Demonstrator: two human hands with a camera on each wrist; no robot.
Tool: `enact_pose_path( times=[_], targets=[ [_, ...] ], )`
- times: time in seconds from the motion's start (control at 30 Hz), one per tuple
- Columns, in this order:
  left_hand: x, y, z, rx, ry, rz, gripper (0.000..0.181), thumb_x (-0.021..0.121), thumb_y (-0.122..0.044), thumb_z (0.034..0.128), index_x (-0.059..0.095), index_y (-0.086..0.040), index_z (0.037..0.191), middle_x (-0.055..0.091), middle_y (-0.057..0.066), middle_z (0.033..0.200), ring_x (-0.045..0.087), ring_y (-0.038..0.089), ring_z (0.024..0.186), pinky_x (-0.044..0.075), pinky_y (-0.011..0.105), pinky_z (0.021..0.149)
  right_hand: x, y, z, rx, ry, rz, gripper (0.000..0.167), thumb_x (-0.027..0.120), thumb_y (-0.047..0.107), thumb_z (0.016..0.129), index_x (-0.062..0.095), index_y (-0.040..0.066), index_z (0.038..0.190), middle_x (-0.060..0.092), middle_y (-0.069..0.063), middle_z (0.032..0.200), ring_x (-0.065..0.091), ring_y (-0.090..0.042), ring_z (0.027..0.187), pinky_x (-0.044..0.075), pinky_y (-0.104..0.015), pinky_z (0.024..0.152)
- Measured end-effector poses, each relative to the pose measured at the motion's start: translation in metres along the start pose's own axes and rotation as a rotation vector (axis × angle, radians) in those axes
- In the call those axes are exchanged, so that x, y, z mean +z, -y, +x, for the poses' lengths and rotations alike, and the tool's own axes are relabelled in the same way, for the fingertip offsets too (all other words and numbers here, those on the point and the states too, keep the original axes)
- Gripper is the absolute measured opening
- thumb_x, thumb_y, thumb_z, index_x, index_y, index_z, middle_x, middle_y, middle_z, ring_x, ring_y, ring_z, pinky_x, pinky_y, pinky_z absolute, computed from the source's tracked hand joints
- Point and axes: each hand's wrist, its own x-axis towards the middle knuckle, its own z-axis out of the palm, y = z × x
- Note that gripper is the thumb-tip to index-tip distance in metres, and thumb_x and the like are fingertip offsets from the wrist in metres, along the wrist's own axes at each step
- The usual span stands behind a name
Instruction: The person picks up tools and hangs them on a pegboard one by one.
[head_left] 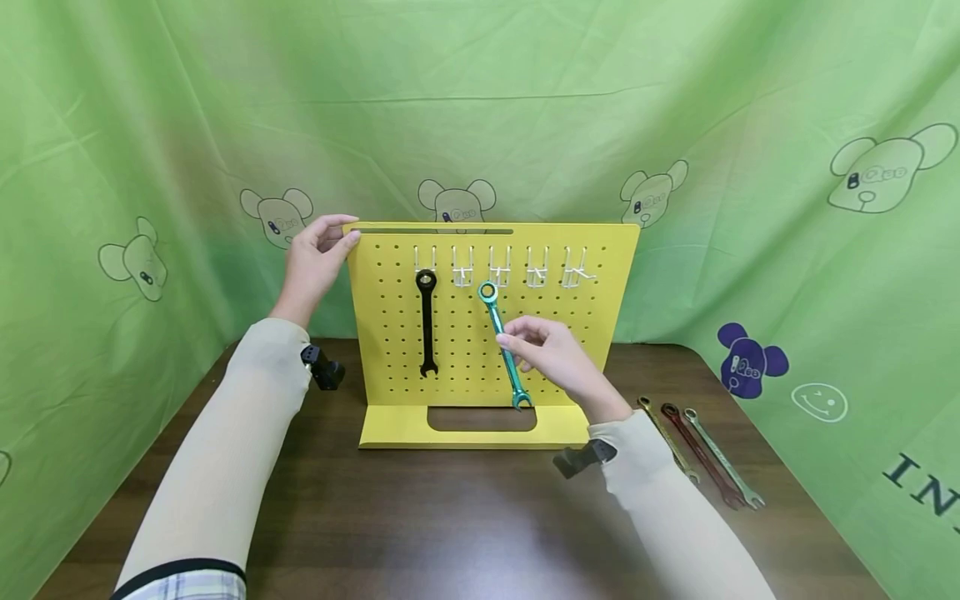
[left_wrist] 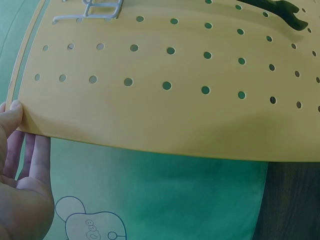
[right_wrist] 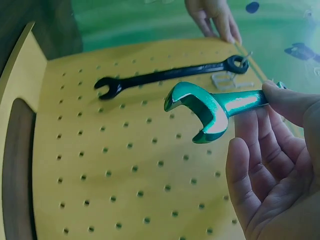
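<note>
My right hand (head_left: 551, 354) pinches a green-teal combination wrench (head_left: 496, 321) by its shank, ring end up and open end down, in front of the yellow pegboard (head_left: 405, 333). In the right wrist view its open jaw points away from the palm. My left hand (head_left: 315, 258) grips the board's top left corner, thumb on the front and fingers behind, as the left wrist view shows. A black wrench (head_left: 427, 325) hangs by its ring from the leftmost white hook. The hook (head_left: 462, 271) to its right is bare, and the green ring is close below the middle hook (head_left: 499, 268).
On the brown table (head_left: 450, 517), right of the board, lie a gold wrench (head_left: 667, 437), a red wrench (head_left: 701, 454) and a silver wrench (head_left: 723, 458). Two more white hooks (head_left: 537, 271) are on the board's right side. A green curtain (head_left: 480, 100) surrounds the table.
</note>
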Motion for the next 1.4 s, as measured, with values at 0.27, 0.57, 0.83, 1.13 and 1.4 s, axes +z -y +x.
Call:
enact_pose_path(
  times=[0.27, 0.57, 0.83, 1.13, 1.4],
  targets=[
    [0.000, 0.000, 0.000, 0.010, 0.001, -0.005, 0.033, 0.068, -0.027, 0.0975, 0.067, -0.014, 0.127, 0.068, 0.007, 0.112, 0.062, 0.014, 0.098, 0.049, 0.026, 0.084, 0.013, 0.014, 0.013, -0.022, 0.006, 0.038, 0.027, 0.069, 0.027, 0.097, 0.068, 0.003, 0.109, 0.063, -0.006, 0.085, 0.060, -0.022, 0.073, 0.056, -0.040, 0.073],
    [0.001, 0.001, 0.001, 0.016, 0.001, -0.008, 0.032, 0.069, -0.027, 0.0973, 0.067, -0.014, 0.127, 0.069, 0.007, 0.113, 0.062, 0.015, 0.099, 0.049, 0.026, 0.086, 0.021, 0.012, 0.024, -0.007, 0.019, 0.097, 0.030, 0.069, 0.026, 0.097, 0.067, 0.000, 0.112, 0.061, -0.006, 0.086, 0.060, -0.030, 0.079, 0.056, -0.033, 0.072],
    [0.001, 0.002, 0.001, 0.013, -0.004, -0.008, 0.032, 0.069, -0.027, 0.0971, 0.068, -0.015, 0.127, 0.069, 0.006, 0.113, 0.062, 0.014, 0.099, 0.049, 0.026, 0.085, 0.025, 0.004, 0.029, 0.017, 0.010, 0.115, 0.025, 0.068, 0.022, 0.098, 0.067, 0.001, 0.112, 0.062, -0.006, 0.085, 0.060, -0.027, 0.079, 0.057, -0.037, 0.074],
    [0.001, 0.003, 0.002, 0.019, 0.001, 0.005, 0.033, 0.068, -0.028, 0.0973, 0.067, -0.016, 0.128, 0.069, 0.006, 0.114, 0.062, 0.014, 0.100, 0.049, 0.027, 0.087, 0.028, -0.001, 0.037, 0.056, 0.017, 0.103, 0.032, 0.068, 0.024, 0.098, 0.066, 0.000, 0.118, 0.065, -0.009, 0.093, 0.062, -0.024, 0.086, 0.057, -0.043, 0.081],
    [0.001, 0.004, 0.002, 0.020, 0.002, 0.010, 0.033, 0.068, -0.028, 0.0975, 0.067, -0.016, 0.128, 0.068, 0.006, 0.113, 0.062, 0.015, 0.099, 0.049, 0.027, 0.086, 0.032, -0.005, 0.047, 0.093, 0.048, 0.088, 0.041, 0.066, 0.030, 0.099, 0.062, 0.000, 0.127, 0.067, -0.013, 0.115, 0.064, -0.024, 0.098, 0.056, -0.038, 0.083]
  ],
)
